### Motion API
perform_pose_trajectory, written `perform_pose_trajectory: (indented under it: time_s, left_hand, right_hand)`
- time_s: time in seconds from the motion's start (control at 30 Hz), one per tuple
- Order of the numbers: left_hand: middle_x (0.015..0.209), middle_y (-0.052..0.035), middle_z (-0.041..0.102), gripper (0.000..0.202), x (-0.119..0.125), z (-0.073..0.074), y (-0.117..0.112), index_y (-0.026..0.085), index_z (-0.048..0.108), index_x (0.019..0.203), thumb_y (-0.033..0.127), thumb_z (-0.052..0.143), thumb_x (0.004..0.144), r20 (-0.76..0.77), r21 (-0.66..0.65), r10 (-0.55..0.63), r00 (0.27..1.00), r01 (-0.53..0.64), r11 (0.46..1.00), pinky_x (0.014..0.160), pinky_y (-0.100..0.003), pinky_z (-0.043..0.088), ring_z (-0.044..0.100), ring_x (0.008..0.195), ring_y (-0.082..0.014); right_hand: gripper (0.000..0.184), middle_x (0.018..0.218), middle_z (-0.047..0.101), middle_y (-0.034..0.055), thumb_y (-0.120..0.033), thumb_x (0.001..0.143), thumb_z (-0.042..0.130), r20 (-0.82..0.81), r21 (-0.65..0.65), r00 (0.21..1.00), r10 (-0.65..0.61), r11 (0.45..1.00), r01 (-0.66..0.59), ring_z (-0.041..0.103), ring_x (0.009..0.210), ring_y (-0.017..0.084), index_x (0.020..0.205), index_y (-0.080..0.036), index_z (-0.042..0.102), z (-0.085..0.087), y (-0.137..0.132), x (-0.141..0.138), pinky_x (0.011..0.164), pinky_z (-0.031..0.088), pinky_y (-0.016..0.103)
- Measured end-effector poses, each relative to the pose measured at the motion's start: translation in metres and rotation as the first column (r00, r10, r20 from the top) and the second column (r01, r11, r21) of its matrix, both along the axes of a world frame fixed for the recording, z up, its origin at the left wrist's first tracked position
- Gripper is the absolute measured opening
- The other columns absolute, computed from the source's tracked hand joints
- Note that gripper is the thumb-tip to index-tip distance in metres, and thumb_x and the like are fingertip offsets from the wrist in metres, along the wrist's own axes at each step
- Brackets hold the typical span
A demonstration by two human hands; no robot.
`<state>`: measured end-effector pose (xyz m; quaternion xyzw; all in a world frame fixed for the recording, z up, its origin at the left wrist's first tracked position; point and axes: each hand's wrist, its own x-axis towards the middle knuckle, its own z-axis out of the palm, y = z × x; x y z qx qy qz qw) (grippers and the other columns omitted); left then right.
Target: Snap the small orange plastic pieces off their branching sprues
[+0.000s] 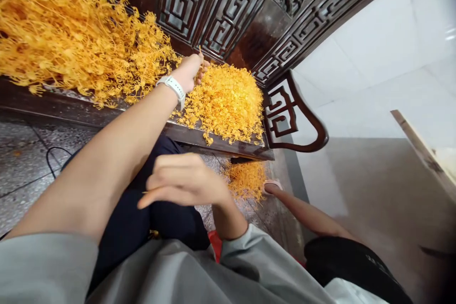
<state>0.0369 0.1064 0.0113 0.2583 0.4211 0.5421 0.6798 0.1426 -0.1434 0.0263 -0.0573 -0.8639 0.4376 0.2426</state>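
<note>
My left hand point(190, 70), with a white watch on the wrist, is closed around a thin yellow stem point(200, 50) between two heaps. To its left lies a large heap of yellow plastic flower sprigs point(81, 42), with long stems tangled together. A smaller heap of yellow flower pieces point(230, 102) touches its right side. My right hand point(187, 180) hovers above my lap, apart from both heaps. Its fingers are curled with thumb and forefinger pressed together; a tiny yellowish tip shows there, too small to name.
Both heaps lie on a dark wooden bench point(142, 114) with a carved back point(221, 14) and a curved armrest point(317, 135). Yellow stems point(247, 178) are piled on the speckled floor below. Another person's leg point(306, 211) stretches in from the right. A wooden plank point(420, 145) stands at the far right.
</note>
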Motion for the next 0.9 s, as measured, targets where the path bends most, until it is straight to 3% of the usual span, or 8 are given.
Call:
perform_pose_trajectory:
  time_s: [0.17, 0.27, 0.33, 0.4, 0.6, 0.73, 0.83, 0.9]
  left_hand:
    - [0.092, -0.0103, 0.07, 0.016, -0.005, 0.02, -0.022, 0.02, 0.07, 0.092, 0.037, 0.069, 0.091, 0.029, 0.083, -0.053, 0.998, 0.05, 0.995, 0.067, -0.03, 0.05, 0.065, 0.077, -0.0213]
    - [0.096, -0.0117, 0.071, 0.014, -0.004, 0.026, -0.03, 0.021, 0.07, 0.093, 0.033, 0.072, 0.086, 0.058, 0.103, -0.088, 0.994, 0.082, 0.991, 0.073, -0.033, 0.054, 0.068, 0.084, -0.0246]
    - [0.097, -0.0116, 0.072, 0.011, -0.003, 0.024, -0.032, 0.021, 0.07, 0.093, 0.028, 0.075, 0.086, 0.076, 0.114, -0.13, 0.989, 0.121, 0.986, 0.075, -0.035, 0.055, 0.068, 0.083, -0.0238]
    - [0.098, -0.011, 0.073, 0.011, -0.001, 0.021, -0.033, 0.02, 0.069, 0.092, 0.025, 0.078, 0.088, 0.078, 0.139, -0.194, 0.978, 0.182, 0.973, 0.076, -0.034, 0.055, 0.067, 0.079, -0.0212]
    - [0.094, -0.0099, 0.074, 0.019, 0.008, 0.023, -0.042, 0.019, 0.067, 0.08, 0.02, 0.084, 0.087, -0.073, 0.181, -0.241, 0.968, 0.25, 0.951, 0.079, -0.031, 0.055, 0.066, 0.076, -0.0166]
    - [0.089, -0.0083, 0.073, 0.017, 0.022, 0.028, -0.048, 0.018, 0.067, 0.076, 0.015, 0.08, 0.088, -0.111, 0.217, -0.224, 0.968, 0.243, 0.945, 0.08, -0.031, 0.055, 0.067, 0.081, -0.0171]
    - [0.088, -0.0071, 0.072, 0.021, 0.024, 0.024, -0.037, 0.02, 0.063, 0.074, 0.012, 0.075, 0.09, -0.027, 0.151, -0.059, 0.998, 0.062, 0.987, 0.077, -0.032, 0.055, 0.067, 0.081, -0.0176]
    - [0.088, -0.0055, 0.07, 0.024, 0.015, 0.016, -0.022, 0.021, 0.06, 0.075, 0.012, 0.073, 0.093, 0.052, 0.044, 0.102, 0.993, -0.104, 0.994, 0.075, -0.03, 0.055, 0.065, 0.08, -0.0166]
  right_hand:
    - [0.037, 0.066, 0.052, -0.0028, -0.063, 0.09, 0.073, -0.415, -0.556, 0.783, -0.463, 0.811, 0.185, 0.038, 0.056, 0.013, 0.082, -0.027, 0.07, 0.001, 0.091, 0.061, 0.052, 0.038, 0.027]
    - [0.043, 0.069, 0.051, -0.0034, -0.065, 0.08, 0.077, -0.299, -0.785, 0.659, -0.69, 0.57, 0.242, 0.029, 0.059, 0.011, 0.083, -0.023, 0.067, -0.019, 0.123, 0.077, 0.052, 0.032, 0.024]
    - [0.039, 0.067, 0.046, -0.0057, -0.057, 0.077, 0.079, -0.142, -0.906, 0.604, -0.784, 0.349, 0.239, 0.027, 0.058, 0.01, 0.086, -0.022, 0.064, -0.034, 0.12, 0.072, 0.052, 0.03, 0.023]
    - [0.032, 0.067, 0.042, -0.0073, -0.048, 0.08, 0.077, -0.03, -0.929, 0.55, -0.834, 0.227, 0.293, 0.027, 0.056, 0.009, 0.09, -0.022, 0.061, -0.043, 0.108, 0.059, 0.052, 0.028, 0.023]
    - [0.035, 0.088, 0.056, -0.002, -0.052, 0.087, 0.079, -0.179, -0.551, 0.179, -0.967, 0.249, 0.796, 0.046, 0.068, 0.01, 0.102, -0.026, 0.061, -0.027, 0.118, 0.037, 0.062, 0.039, 0.025]
    - [0.04, 0.073, 0.047, -0.0026, -0.054, 0.096, 0.069, -0.169, -0.297, 0.242, -0.956, 0.283, 0.912, 0.04, 0.066, 0.012, 0.076, -0.024, 0.051, -0.02, 0.14, 0.042, 0.065, 0.036, 0.028]
    - [0.05, 0.065, 0.038, -0.0029, -0.05, 0.105, 0.057, -0.161, -0.148, 0.242, -0.957, 0.266, 0.953, 0.033, 0.062, 0.014, 0.066, -0.024, 0.04, -0.027, 0.116, 0.028, 0.065, 0.034, 0.031]
    - [0.047, 0.067, 0.043, -0.0012, -0.048, 0.109, 0.051, -0.112, -0.037, 0.409, -0.906, 0.415, 0.909, 0.04, 0.065, 0.015, 0.068, -0.024, 0.045, -0.03, 0.077, 0.009, 0.069, 0.04, 0.033]
